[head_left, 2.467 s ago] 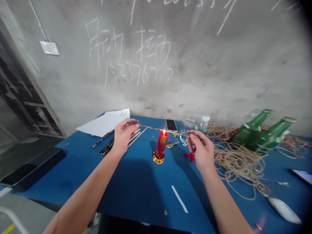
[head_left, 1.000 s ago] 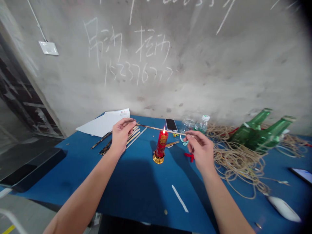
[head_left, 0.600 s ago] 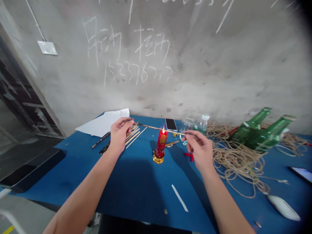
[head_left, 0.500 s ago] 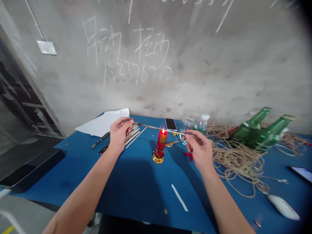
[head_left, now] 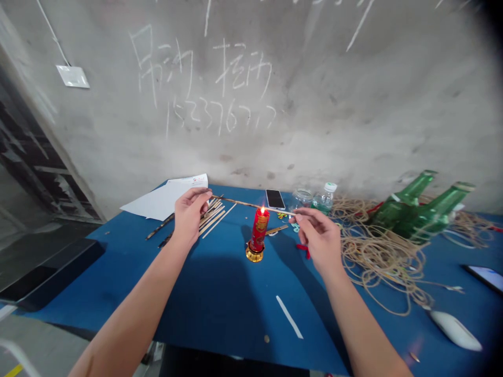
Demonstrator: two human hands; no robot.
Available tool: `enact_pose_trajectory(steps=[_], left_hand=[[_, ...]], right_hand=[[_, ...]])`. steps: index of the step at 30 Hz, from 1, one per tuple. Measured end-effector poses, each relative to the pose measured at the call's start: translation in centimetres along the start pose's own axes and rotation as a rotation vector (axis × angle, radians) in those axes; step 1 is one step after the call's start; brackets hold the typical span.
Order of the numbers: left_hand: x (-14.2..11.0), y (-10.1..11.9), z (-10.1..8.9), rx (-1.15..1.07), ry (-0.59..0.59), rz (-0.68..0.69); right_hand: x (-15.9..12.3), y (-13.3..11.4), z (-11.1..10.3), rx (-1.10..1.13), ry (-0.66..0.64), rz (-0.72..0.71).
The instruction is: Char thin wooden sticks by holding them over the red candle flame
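A thin wooden stick (head_left: 237,202) is stretched between my two hands, across the flame of a lit red candle (head_left: 260,230). My left hand (head_left: 191,212) pinches its darkened, scorched end. The pale end is pinched by my right hand (head_left: 318,233). Below the flame, the candle stands upright in a gold holder (head_left: 255,255). Several pale sticks (head_left: 214,217) lie beside my left hand, with charred sticks (head_left: 160,226) to their left. A small red piece (head_left: 303,250) lies on the table close to my right hand.
On the blue table (head_left: 212,298) are white paper (head_left: 157,201), a phone (head_left: 274,199), a glass jar (head_left: 302,199) and a capped bottle (head_left: 325,198). Tangled twine (head_left: 381,262) surrounds green bottles (head_left: 428,212) at right. A black tray (head_left: 51,275) sits left; a white strip (head_left: 289,317) lies in front.
Little differs: both hands keep the stick over the flame, and the whole view has shifted very slightly.
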State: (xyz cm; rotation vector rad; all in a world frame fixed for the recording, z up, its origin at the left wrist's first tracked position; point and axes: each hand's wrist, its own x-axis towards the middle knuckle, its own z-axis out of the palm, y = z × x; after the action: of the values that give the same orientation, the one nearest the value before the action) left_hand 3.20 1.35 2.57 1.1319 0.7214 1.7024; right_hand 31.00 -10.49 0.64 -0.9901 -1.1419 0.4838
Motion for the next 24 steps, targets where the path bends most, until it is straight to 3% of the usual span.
enact_pose_trajectory(steps=[24], left_hand=[[0.9, -0.4, -1.1, -0.004, 0.024, 0.011]], right_hand=[[-0.3, -0.3, 0.3, -0.057, -0.026, 0.009]])
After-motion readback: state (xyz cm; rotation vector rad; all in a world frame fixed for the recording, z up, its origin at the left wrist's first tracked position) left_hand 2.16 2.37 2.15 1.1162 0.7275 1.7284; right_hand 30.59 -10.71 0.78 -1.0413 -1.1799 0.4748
